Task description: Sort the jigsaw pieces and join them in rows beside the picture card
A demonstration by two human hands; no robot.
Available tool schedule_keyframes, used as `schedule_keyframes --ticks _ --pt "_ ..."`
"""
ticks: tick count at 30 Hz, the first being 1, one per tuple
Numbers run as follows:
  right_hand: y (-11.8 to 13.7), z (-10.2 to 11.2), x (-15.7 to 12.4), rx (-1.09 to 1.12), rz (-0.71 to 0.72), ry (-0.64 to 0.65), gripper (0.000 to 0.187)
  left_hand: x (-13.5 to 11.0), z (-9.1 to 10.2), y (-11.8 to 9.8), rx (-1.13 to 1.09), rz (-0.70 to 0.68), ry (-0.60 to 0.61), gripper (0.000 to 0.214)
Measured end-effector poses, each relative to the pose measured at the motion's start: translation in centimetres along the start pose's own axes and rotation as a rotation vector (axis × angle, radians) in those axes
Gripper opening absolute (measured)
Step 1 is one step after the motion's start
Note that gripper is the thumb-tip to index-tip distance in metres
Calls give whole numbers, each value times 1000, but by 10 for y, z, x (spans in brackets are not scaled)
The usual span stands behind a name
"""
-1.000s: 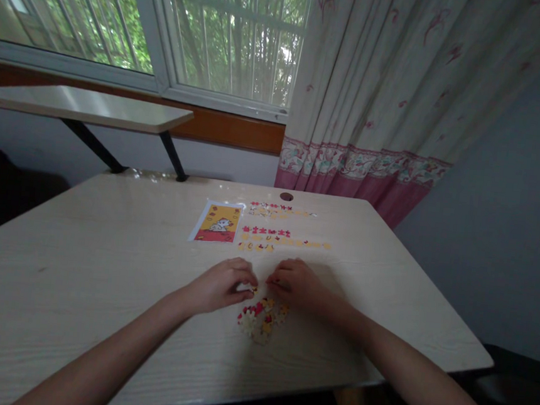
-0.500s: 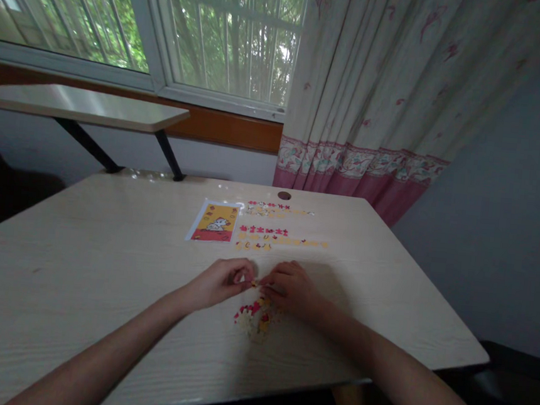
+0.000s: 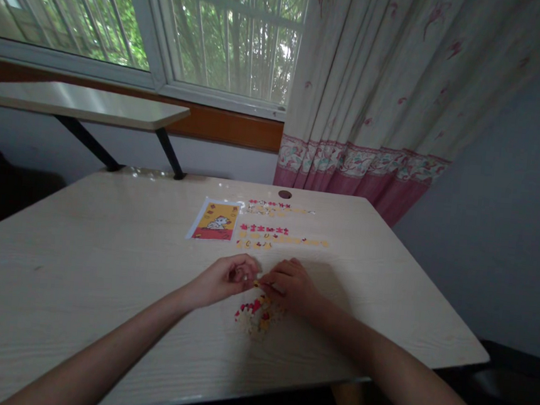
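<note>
My left hand (image 3: 225, 277) and my right hand (image 3: 291, 284) meet fingertip to fingertip over a light wooden table (image 3: 103, 276). Both are closed in a pinch on a small yellow puzzle piece (image 3: 256, 283) held between them. Just below the fingers lies a loose heap of red, yellow and white puzzle pieces (image 3: 254, 313). Farther back lie rows of sorted puzzle pieces (image 3: 276, 234) and, to their left, a small reference picture (image 3: 213, 220) in yellow and red with a white figure.
A round cable hole (image 3: 284, 194) sits near the table's far edge. Behind stand a window (image 3: 171, 30), a narrow shelf on black brackets (image 3: 80, 105) and a patterned curtain (image 3: 378, 98). The table's right corner (image 3: 483, 357) drops off to dark floor.
Both hands have lifted slightly off the heap and drawn together, now pinching a piece between them. The camera has shifted a little; the rows and picture are unmoved.
</note>
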State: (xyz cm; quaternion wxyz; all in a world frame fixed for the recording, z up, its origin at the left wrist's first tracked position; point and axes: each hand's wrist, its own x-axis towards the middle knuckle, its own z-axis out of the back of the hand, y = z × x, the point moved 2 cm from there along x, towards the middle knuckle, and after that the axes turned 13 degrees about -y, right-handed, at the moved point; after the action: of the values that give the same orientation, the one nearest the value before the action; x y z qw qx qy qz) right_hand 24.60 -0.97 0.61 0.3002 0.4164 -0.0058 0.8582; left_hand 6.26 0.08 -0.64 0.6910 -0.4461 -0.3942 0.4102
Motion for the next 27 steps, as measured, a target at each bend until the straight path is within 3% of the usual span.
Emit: schedule_keyframes --ticks 3,8,12,17,27 --pt "-5 6 3 39 -26 -46 14 1 2 -1 28 7 -22 22" --pt "-31 26 9 202 -310 -337 15 1 9 -9 105 -6 -102 28" --pt "-49 31 9 193 -383 -469 14 0 11 -13 232 -73 -30 21" --pt "-53 24 7 223 -383 -464 13 -3 9 -16 428 -215 86 18" --pt "-51 21 7 237 -393 -422 14 -1 10 -17 528 -287 99 17"
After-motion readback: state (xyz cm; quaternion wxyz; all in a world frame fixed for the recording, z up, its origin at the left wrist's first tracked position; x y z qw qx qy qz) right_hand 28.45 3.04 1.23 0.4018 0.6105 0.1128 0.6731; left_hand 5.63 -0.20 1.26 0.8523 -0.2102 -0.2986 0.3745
